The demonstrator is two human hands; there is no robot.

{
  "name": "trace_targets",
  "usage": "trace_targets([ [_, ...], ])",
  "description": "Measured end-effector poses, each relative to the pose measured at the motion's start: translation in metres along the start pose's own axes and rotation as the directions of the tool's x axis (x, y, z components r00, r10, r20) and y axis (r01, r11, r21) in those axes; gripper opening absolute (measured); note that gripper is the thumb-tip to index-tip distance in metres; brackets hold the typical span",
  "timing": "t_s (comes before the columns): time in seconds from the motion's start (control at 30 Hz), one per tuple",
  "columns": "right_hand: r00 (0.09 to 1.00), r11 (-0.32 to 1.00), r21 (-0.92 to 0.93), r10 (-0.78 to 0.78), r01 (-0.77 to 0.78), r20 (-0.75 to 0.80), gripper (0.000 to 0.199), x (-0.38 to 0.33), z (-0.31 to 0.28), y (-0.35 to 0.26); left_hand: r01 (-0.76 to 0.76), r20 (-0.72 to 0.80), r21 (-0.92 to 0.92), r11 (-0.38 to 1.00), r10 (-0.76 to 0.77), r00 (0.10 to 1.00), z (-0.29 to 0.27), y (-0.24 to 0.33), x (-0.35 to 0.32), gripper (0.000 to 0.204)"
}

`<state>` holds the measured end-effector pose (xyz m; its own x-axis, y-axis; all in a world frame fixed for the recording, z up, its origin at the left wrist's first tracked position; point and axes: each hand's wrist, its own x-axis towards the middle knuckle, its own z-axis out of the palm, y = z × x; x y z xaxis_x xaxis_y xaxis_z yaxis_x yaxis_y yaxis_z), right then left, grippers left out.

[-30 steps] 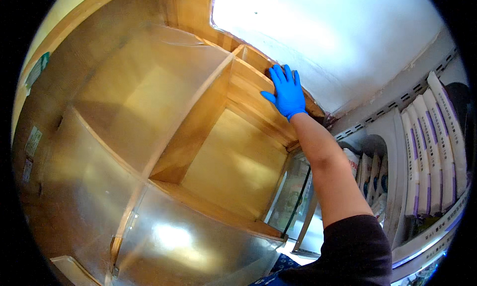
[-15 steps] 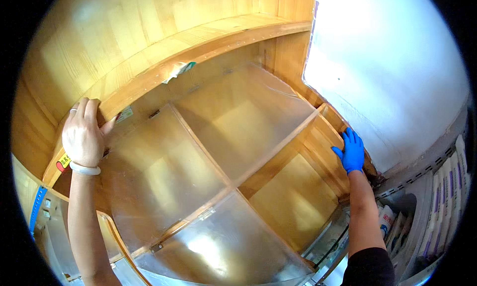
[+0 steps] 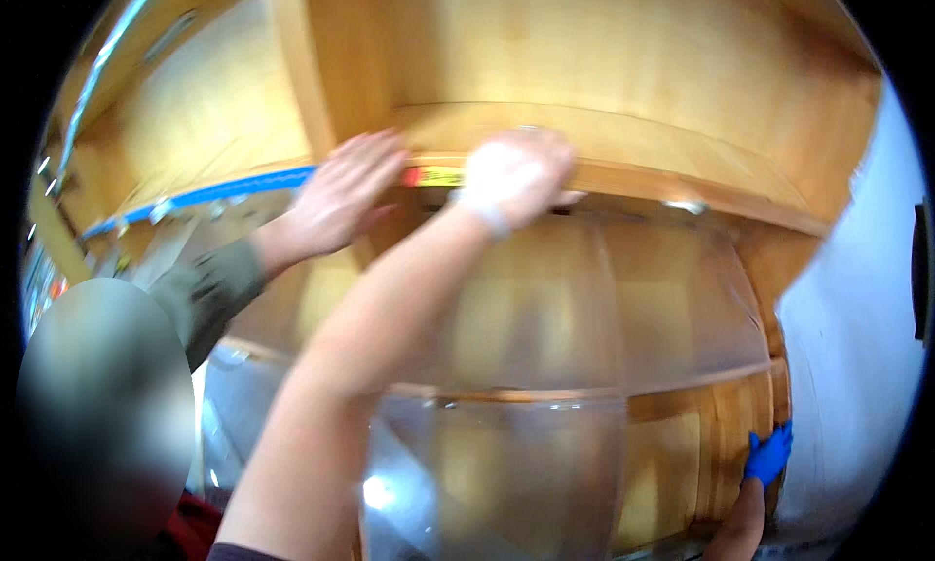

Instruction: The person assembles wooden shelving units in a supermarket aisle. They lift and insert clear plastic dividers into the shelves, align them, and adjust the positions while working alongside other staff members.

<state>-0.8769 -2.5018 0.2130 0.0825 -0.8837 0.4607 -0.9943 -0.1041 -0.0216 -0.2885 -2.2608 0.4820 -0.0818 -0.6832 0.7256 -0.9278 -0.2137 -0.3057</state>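
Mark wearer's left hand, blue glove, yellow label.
Wearer's left hand (image 3: 521, 174): head view, back of hand.
Blue glove (image 3: 768, 455): head view, back of glove.
Yellow label (image 3: 440, 176): head view, middle of front.

A white wall (image 3: 838, 308), bluish in the light, stands at the right. At its far edge is a dark object (image 3: 918, 269). At upper left, a pale shiny strip (image 3: 94, 77) runs slantwise.

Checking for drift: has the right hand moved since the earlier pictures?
No, not noticeably: the right hand stays at the right side of the open compartment; the view has shifted.
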Motion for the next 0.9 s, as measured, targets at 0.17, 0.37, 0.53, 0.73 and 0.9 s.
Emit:
trace_targets([
  [0.17, 0.981, 0.969, -0.225, 0.132, -0.097, 0.144, 0.057, 0.01, 0.028, -0.053, 0.087, 0.164, 0.099, 0.991, -0.102, 0.981, -0.023, -0.008, -0.013, 0.032],
  [0.37, 0.943, 0.895, 0.38, -0.111, 0.231, -0.313, 0.053, 0.018, -0.085, -0.172, 0.184, 0.104, 0.103, 0.977, -0.195, 0.975, -0.01, 0.006, -0.025, 0.022],
  [0.53, 0.692, 0.609, 0.393, -0.391, 0.689, -0.607, 0.046, 0.054, -0.223, -0.325, 0.242, 0.25, 0.056, 0.969, -0.248, 0.936, -0.031, -0.009, -0.03, 0.022],
  [0.73, 0.577, 0.431, 0.402, -0.436, 0.808, -0.69, 0.041, 0.109, -0.257, -0.428, 0.287, 0.155, 0.077, 0.955, -0.296, 0.943, -0.032, -0.002, -0.031, 0.017],
  [0.9, 0.647, 0.715, 0.097, -0.556, 0.693, -0.522, 0.043, 0.115, -0.238, -0.469, 0.286, 0.136, 0.031, 0.958, -0.287, 0.948, -0.035, 0.003, -0.028, 0.019],
])
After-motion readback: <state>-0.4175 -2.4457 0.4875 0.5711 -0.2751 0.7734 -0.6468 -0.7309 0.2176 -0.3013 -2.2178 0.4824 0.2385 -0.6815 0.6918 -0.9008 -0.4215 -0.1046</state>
